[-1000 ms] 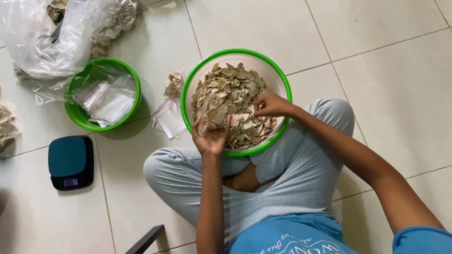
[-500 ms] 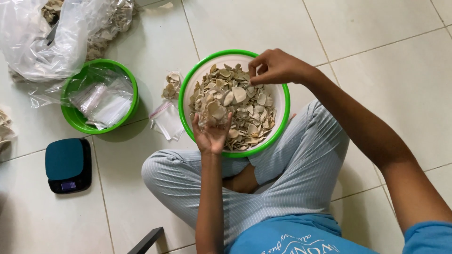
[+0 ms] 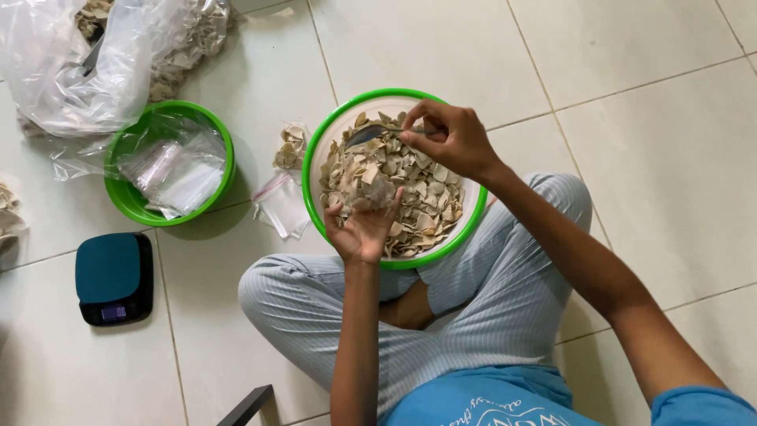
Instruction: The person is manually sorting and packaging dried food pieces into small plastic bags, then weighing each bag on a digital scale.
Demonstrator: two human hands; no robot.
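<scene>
A green-rimmed bowl (image 3: 319, 150) full of pale, dried chip-like pieces rests on the floor against my crossed legs. My left hand (image 3: 364, 229) is over the bowl's near side, palm up, holding a small clear bag with some pieces in it. My right hand (image 3: 453, 138) hovers over the bowl's far side, gripping a metal spoon (image 3: 365, 134) whose scoop points left above the pieces.
A smaller green bowl (image 3: 126, 201) holding clear plastic bags stands to the left. Small zip bags (image 3: 281, 207) and a filled packet (image 3: 292, 147) lie between the bowls. A dark digital scale (image 3: 113, 278) sits lower left. Large plastic bags of pieces (image 3: 95, 55) are at top left.
My right hand lifted from the bowl's right side, moved to the far rim, and now holds a spoon over the pieces. My left hand stayed over the near side with the bag.
</scene>
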